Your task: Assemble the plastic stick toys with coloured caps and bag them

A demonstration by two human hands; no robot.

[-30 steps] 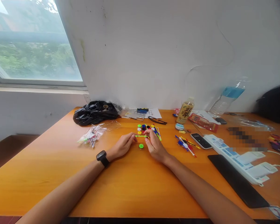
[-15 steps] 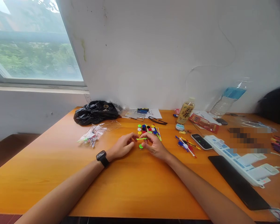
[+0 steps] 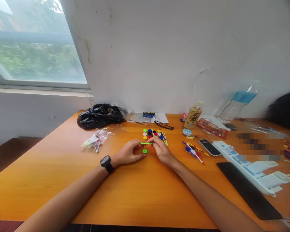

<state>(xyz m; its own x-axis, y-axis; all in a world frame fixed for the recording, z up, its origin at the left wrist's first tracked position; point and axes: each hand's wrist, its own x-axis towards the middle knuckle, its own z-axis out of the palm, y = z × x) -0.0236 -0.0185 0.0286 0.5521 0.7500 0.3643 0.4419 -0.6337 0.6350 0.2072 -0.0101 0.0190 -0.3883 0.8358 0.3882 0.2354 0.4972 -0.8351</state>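
My right hand [image 3: 162,150] pinches the right end of a thin bright green plastic stick [image 3: 145,143], which lies level above the table. My left hand [image 3: 128,152] has its thumb and fingers apart. Its thumb tip is by a small green disc [image 3: 144,151], and its fingertips are close to the stick's left end; whether they touch either one I cannot tell. Just beyond my hands are rows of coloured discs, among them a white disc [image 3: 145,134] and a yellow disc [image 3: 145,137]. Coloured sticks [image 3: 165,138] lie beside them, partly hidden by my right hand.
More sticks [image 3: 194,151] lie to the right, beside a phone-like device [image 3: 209,147], a power strip [image 3: 241,167] and a black flat pad [image 3: 248,190]. A drink bottle [image 3: 192,116] stands behind. At left are a clear bag [image 3: 96,140] and a black plastic bag [image 3: 100,116].
My left thumb has come down and right to beside the green disc, its fingers spreading. The stick has shifted slightly left, and my right fingers have closed together more around its end.
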